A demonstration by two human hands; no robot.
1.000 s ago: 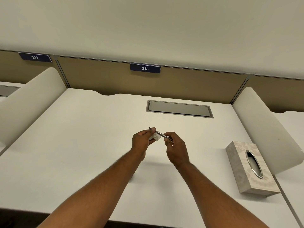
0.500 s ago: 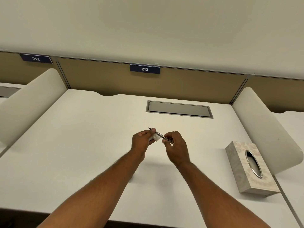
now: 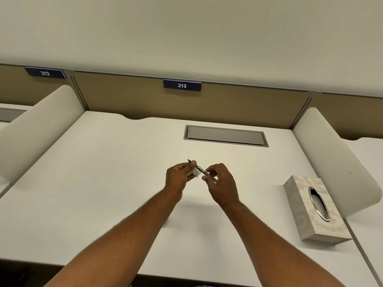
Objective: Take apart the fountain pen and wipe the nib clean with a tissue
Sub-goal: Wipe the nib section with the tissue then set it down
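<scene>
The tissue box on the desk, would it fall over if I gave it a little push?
Probably not. The tissue box lies flat on its widest side on the desk, so it looks hard to tip. It would more likely slide, since the desktop looks smooth. It may be light, because no tissue shows in its opening.

- The desk (image 3: 103, 183) is the landmark; both hands are above its middle.
- The left hand (image 3: 178, 179) is just left of the right hand (image 3: 222, 183).
- The pen (image 3: 202, 171) runs between the two hands.
- The tissue (image 3: 193, 173) is in the left hand, touching the pen.
- The tissue box (image 3: 310, 210) lies on the desk at its right side, right of the hands.
- The hatch (image 3: 226, 135) is set in the desk behind the hands.
- The sign (image 3: 182, 85) is on the panel behind the desk.
</scene>
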